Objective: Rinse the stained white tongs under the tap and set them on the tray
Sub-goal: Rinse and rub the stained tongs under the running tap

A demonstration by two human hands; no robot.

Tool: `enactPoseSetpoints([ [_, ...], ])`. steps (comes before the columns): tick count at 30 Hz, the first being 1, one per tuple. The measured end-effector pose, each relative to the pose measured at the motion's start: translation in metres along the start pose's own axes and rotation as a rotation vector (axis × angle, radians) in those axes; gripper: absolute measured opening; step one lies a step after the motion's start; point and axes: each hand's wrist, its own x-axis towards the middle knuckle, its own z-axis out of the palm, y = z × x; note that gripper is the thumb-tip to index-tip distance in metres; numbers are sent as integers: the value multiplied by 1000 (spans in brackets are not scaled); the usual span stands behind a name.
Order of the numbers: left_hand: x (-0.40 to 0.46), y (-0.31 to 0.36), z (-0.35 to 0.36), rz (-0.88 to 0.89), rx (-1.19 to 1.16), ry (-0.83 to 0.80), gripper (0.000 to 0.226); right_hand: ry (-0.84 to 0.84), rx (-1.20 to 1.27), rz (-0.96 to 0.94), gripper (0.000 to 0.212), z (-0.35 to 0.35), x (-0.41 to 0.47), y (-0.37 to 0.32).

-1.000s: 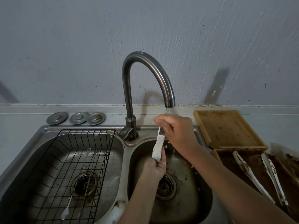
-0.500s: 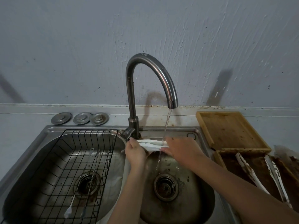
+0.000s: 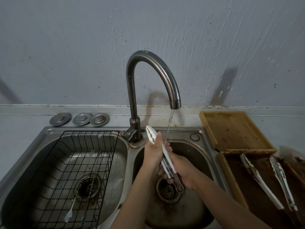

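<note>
Tongs (image 3: 165, 154), white with dark staining near the hinge, held over the right-hand sink bowl (image 3: 198, 204) with both hands clamped on them. Long axis runs diagonally: the scalloped tips point up and away toward the base of the tap (image 3: 148, 71), while the looped metal hinge end points down and toward the person, hanging below the grip, above the drain (image 3: 166, 190). Left hand (image 3: 153, 152) wraps the arms just below the tips, thumb laid along them; right hand (image 3: 179, 169) cups the lower half from the other side, fingers curled beneath the stained stretch. The tips stand clear above the left hand. Water stream (image 3: 169, 128) falls from the spout and lands between the two hands, on the arms or the fingers; which cannot be told exactly. Tilting the tongs this way probably lets water run down their length toward the dirty hinge and drip into the bowl. Beyond the right hand, well apart on the counter, lies the empty wooden tray (image 3: 212, 134); nearer the person, a soiled tray (image 3: 231, 176) holds two more stained tongs (image 3: 259, 179).
</note>
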Motion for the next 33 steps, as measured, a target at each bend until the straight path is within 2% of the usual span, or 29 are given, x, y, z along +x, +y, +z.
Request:
enactPoseSetpoints([
  [3,1,0,-3,56,135,-4,44,6,172,-29,59,1,2,5],
  [7,7,-10,-29,128,289,46,49,15,236,-57,64,-1,5,3],
  [8,9,-13,-37,151,270,86,44,10,235,-68,61,-1,6,3],
  [10,12,-14,-53,203,286,272,32,6,234,-76,54,-3,5,4],
  [12,17,-6,-66,295,366,416,33,2,213,-73,51,-4,5,7],
  [14,29,3,-74,376,520,394,39,-8,178,-70,50,-4,5,11],
  [16,39,11,-75,381,728,352,38,-17,140,-75,52,-4,2,12],
  [21,44,13,-72,367,1017,468,27,32,43,-132,52,-4,-8,9],
  [24,47,17,-73,335,1130,461,25,196,-184,-226,51,-3,-17,4],
  [29,55,27,-64,285,1370,452,24,576,-631,-590,42,-9,-14,8],
  [30,56,29,-62,268,1396,457,23,597,-744,-571,39,-13,-10,12],
  [31,57,30,-62,254,1404,463,22,567,-888,-462,36,-16,-6,16],
  [33,58,30,-61,245,1402,477,21,442,-1173,-127,28,-23,5,33],
])
